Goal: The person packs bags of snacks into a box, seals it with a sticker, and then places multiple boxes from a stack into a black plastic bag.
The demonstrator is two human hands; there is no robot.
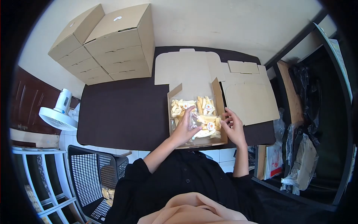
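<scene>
An open cardboard box (220,98) stands near the table's front edge, its lid (186,67) laid back flat. Inside lie clear plastic bags of pale yellow, stick-shaped food with round stickers: one at the back left (179,107), one at the back right (206,105), one at the front right (209,125). My left hand (182,130) reaches into the box, thumb and fingers apart, at the left edge of the front-right bag. It partly hides the front-left area. By the right wall, my right hand (235,129) has its fingers slightly curled and apart, thumb close to the same bag.
Flat unfolded cardboard (253,100) lies to the right of the box. Closed cardboard boxes (115,44) are stacked at the back left. A black plastic basket (85,175) with bags inside stands left of me, below a white fan (59,112). Shelving (291,100) is at right.
</scene>
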